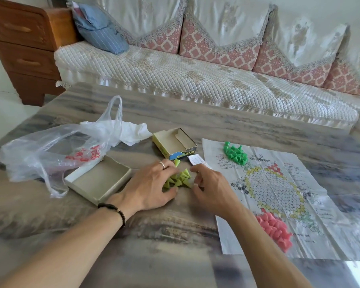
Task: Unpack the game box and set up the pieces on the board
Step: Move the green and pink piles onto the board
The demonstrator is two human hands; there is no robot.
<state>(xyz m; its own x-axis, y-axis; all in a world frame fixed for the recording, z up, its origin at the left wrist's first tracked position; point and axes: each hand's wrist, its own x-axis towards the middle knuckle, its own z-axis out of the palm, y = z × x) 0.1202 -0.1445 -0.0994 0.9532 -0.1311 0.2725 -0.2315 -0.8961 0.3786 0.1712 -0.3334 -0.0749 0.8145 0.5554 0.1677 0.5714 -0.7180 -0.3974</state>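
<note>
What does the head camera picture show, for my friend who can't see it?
Two hands, the left hand and right hand, gather a pile of yellow-green cone pieces on a marbled table. To the right, a paper game board holds green pieces and pink pieces; two empty box halves sit nearby.

**Colours around the paper board**

The paper board (274,196) is white with a yellow-ringed hexagon grid. On it lie bright green pieces (234,152) and pink pieces (275,231); left of it, yellow-green pieces (180,179) on the grey-streaked desk (154,235) and a yellow-and-blue box (175,144)
</note>
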